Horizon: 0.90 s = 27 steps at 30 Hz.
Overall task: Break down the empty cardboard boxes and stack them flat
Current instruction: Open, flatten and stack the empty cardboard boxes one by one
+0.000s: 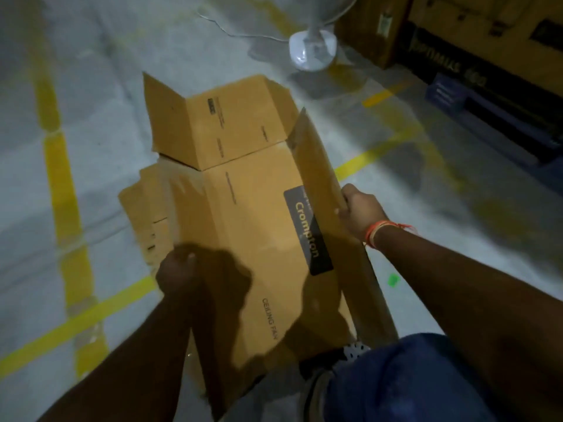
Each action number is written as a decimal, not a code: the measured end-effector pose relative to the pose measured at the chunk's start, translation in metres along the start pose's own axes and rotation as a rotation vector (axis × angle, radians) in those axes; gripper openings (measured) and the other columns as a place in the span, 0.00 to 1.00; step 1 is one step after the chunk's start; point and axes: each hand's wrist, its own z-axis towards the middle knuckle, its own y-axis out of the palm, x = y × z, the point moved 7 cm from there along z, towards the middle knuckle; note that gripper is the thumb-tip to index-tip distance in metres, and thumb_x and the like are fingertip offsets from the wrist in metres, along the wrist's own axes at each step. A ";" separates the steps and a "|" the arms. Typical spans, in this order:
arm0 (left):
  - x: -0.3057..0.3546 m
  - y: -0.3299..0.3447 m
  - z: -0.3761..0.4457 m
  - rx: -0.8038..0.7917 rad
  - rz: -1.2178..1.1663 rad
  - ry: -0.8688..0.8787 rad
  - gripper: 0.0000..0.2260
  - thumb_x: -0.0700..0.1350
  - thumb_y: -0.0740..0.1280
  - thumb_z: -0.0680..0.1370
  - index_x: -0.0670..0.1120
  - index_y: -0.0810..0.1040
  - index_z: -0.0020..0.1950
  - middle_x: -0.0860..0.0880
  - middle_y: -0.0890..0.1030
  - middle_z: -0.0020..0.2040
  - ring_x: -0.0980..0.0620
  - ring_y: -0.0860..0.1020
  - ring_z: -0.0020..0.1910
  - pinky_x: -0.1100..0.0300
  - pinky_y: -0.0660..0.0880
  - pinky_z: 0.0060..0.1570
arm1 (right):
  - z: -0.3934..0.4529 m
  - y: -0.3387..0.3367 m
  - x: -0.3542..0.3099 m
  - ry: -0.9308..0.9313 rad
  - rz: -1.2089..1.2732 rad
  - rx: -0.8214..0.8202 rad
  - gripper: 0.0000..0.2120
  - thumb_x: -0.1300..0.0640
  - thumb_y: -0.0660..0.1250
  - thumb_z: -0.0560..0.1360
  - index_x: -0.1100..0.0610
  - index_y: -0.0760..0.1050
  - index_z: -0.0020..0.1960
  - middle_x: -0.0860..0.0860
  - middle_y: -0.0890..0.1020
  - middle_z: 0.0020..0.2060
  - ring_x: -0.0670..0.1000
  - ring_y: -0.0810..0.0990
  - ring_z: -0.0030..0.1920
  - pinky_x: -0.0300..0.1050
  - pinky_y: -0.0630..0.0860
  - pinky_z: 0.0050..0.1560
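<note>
A long brown cardboard box (pixel 243 214), printed "Crompton" and "CEILING FAN", lies nearly flattened on the floor in front of me. Its far end flaps (pixel 219 123) stand partly folded up. My right hand (pixel 361 210) grips the raised right side panel (pixel 320 166), which stands up on edge. My left hand (pixel 176 274) is curled over the box's left edge near the middle. Another flattened piece of cardboard (pixel 143 205) shows underneath on the left.
The grey concrete floor carries yellow painted lines (pixel 61 178). A white pedestal fan base (pixel 312 48) stands at the back, with a cable trailing left. Large brown cartons (pixel 475 28) and a dark printed box (pixel 487 111) fill the back right. My knee in blue trousers (pixel 411 382) is lower right.
</note>
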 end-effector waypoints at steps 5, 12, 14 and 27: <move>-0.019 -0.007 0.013 0.179 -0.162 -0.333 0.23 0.44 0.73 0.76 0.39 0.71 0.67 0.36 0.76 0.64 0.34 0.76 0.63 0.44 0.72 0.62 | -0.015 0.048 -0.014 0.051 -0.125 -0.366 0.50 0.43 0.69 0.78 0.56 0.36 0.82 0.63 0.70 0.73 0.64 0.78 0.63 0.50 0.77 0.56; 0.116 0.075 -0.035 -0.411 -0.038 0.285 0.10 0.45 0.73 0.77 0.50 0.78 0.57 0.44 0.81 0.56 0.44 0.82 0.48 0.55 0.79 0.48 | -0.073 -0.018 0.060 0.304 0.355 -0.240 0.36 0.47 0.70 0.79 0.50 0.56 0.81 0.56 0.65 0.77 0.59 0.76 0.62 0.57 0.83 0.53; 0.176 0.097 -0.085 -0.544 -0.060 0.466 0.08 0.44 0.72 0.78 0.50 0.80 0.57 0.47 0.82 0.56 0.45 0.81 0.50 0.55 0.77 0.51 | -0.107 -0.051 0.094 0.355 0.519 -0.030 0.28 0.51 0.69 0.80 0.52 0.65 0.77 0.55 0.71 0.72 0.58 0.77 0.60 0.56 0.83 0.53; 0.357 0.123 -0.572 -1.323 -0.177 1.168 0.04 0.40 0.70 0.80 0.49 0.80 0.51 0.44 0.83 0.50 0.43 0.83 0.50 0.59 0.78 0.46 | -0.504 -0.183 0.272 0.653 0.825 0.790 0.07 0.62 0.67 0.79 0.56 0.78 0.56 0.52 0.80 0.50 0.51 0.81 0.47 0.46 0.78 0.38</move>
